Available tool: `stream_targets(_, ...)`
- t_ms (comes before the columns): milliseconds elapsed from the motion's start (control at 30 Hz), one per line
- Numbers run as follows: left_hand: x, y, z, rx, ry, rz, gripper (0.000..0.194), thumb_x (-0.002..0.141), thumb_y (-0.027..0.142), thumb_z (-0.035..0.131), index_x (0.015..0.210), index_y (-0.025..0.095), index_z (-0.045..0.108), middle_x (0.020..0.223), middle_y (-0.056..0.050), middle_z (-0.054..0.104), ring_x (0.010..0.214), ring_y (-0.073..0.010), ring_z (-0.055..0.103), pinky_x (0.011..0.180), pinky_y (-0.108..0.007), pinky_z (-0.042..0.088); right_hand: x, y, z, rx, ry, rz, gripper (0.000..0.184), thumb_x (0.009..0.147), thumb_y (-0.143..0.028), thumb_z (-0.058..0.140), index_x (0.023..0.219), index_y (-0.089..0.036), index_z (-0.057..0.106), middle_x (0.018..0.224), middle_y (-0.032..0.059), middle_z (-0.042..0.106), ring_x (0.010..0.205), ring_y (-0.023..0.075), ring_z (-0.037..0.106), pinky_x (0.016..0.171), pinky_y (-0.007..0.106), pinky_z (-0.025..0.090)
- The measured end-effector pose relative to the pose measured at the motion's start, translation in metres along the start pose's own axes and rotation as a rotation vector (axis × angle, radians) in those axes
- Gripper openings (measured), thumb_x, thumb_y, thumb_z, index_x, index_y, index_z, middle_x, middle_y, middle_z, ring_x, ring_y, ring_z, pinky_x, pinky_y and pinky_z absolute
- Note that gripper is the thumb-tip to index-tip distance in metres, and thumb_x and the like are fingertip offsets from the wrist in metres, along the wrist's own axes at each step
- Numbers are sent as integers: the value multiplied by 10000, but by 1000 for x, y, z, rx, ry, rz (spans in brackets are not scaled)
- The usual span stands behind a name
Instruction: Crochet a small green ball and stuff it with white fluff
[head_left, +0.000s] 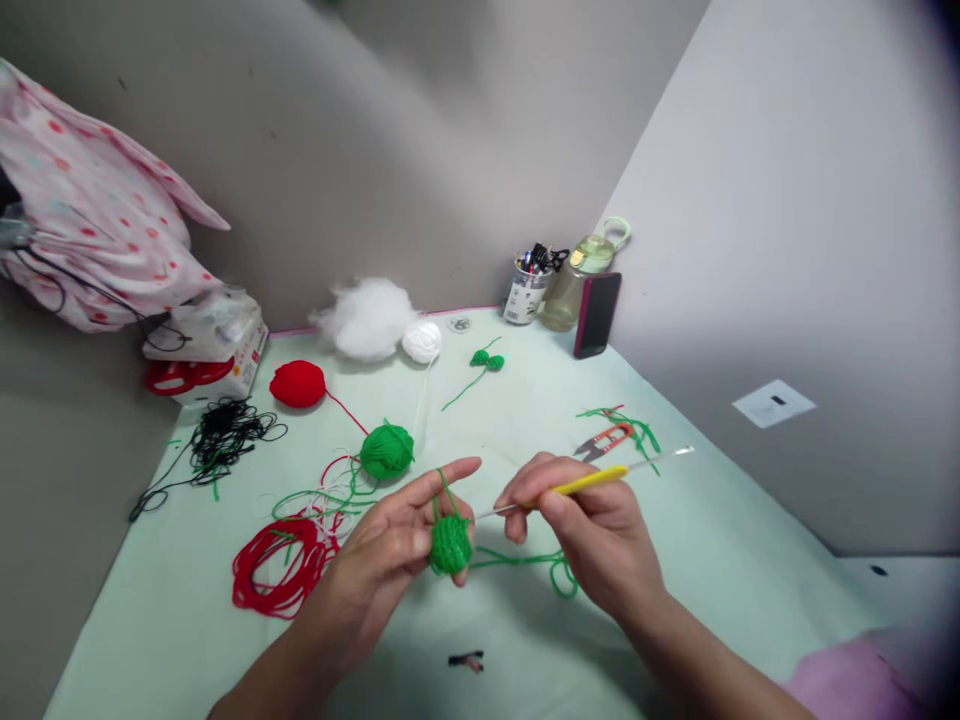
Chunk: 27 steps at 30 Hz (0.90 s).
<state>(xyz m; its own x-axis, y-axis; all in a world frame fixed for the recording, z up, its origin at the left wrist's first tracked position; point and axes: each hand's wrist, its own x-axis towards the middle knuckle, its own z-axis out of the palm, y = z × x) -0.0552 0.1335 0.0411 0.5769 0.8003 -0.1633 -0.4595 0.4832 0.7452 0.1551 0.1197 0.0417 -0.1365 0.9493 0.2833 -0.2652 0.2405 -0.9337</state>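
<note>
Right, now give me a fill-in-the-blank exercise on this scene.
1. The left hand holds a small crocheted piece coloured ____.
2. The right hand holds a hook with a ____ handle.
3. The snips on the table have ____ handles.
4. There are ____ yarn balls: one red, one green, one white.

Missing words: green; yellow; orange; three.

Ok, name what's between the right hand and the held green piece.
A metal hook shaft, from the right hand toward the held green piece; head view.
</note>
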Motion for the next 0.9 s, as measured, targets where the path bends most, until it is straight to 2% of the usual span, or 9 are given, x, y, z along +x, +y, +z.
stream_targets(133, -2, 0, 0, 33, 21, 5, 468, 831, 299, 747, 1297, 253, 751, 921, -33, 633, 763, -142, 566, 757, -277, 508, 3, -6, 3, 140, 46, 166, 197, 956, -367, 714, 903, -193, 791, 784, 46, 747, 600, 141, 671, 591, 272, 563)
stream_targets(233, -3, -5, -2, 130, 62, 72, 576, 803, 241, 820, 1361, 322, 701, 995, -19, 651, 923, -168, 620, 889, -289, 499, 3, -3, 13, 261, 53, 254, 223, 943, -405, 726, 889, -194, 772, 741, 32, 735, 554, 120, 630, 551, 245, 538)
stream_targets(300, -3, -9, -1, 179, 71, 95, 681, 773, 227, 864, 1408, 353, 654, 1010, -11, 652, 990, -194, 646, 970, -333, 494, 1, 1, 18, 237, 41, 200, 205, 954, -397, 717, 941, -205, 786, 748, 26, 726, 583, 121, 634, 578, 247, 539)
stream_targets(367, -3, -11, 1, 247, 112, 105, 724, 761, 244, 884, 1432, 342, 629, 1000, -7, 651, 1012, -200, 652, 1034, -360, 480, -1, 5, 21, 125, 45, 67, 176, 973, -366, 699, 993, -226, 804, 798, 29, 722, 640, 126, 646, 621, 258, 540)
stream_targets(467, -5, -9, 5, 393, 188, 116, 735, 786, 261, 865, 1464, 334, 591, 1022, -6, 657, 1067, -193, 637, 1110, -361, 443, -1, 7, 20, -86, 39, -110, 163, 994, -331, 672, 1012, -260, 818, 882, 46, 748, 774, 162, 668, 693, 290, 543)
stream_targets(533, -6, -7, 7, 469, 232, 125, 698, 797, 266, 842, 1448, 342, 599, 1063, -10, 663, 1129, -205, 626, 1140, -370, 426, 0, 6, 18, -171, 9, -146, 170, 1004, -322, 658, 1019, -273, 820, 920, 58, 778, 867, 194, 680, 745, 321, 551)
stream_targets(600, -7, -5, 8, 557, 284, 140, 603, 777, 268, 830, 1355, 334, 671, 1101, -20, 668, 1159, -227, 617, 1140, -390, 429, 1, 6, 16, -180, -12, -145, 174, 1011, -317, 646, 1033, -279, 815, 953, 61, 796, 905, 207, 687, 769, 337, 556)
stream_targets(667, -7, -4, 8, 671, 327, 159, 530, 762, 264, 811, 1279, 326, 713, 1107, -28, 676, 1132, -243, 623, 1126, -416, 437, 2, 8, 14, -129, -9, -110, 173, 1013, -326, 643, 1030, -273, 807, 968, 62, 797, 861, 195, 682, 740, 327, 555)
stream_targets(900, -5, 4, 9, 893, 323, 171, 635, 771, 266, 726, 1399, 295, 638, 983, -20, 699, 1004, -236, 650, 1053, -425, 475, 6, 12, 8, 95, 9, 89, 222, 1005, -398, 645, 946, -210, 747, 912, 61, 786, 699, 151, 672, 659, 293, 567)
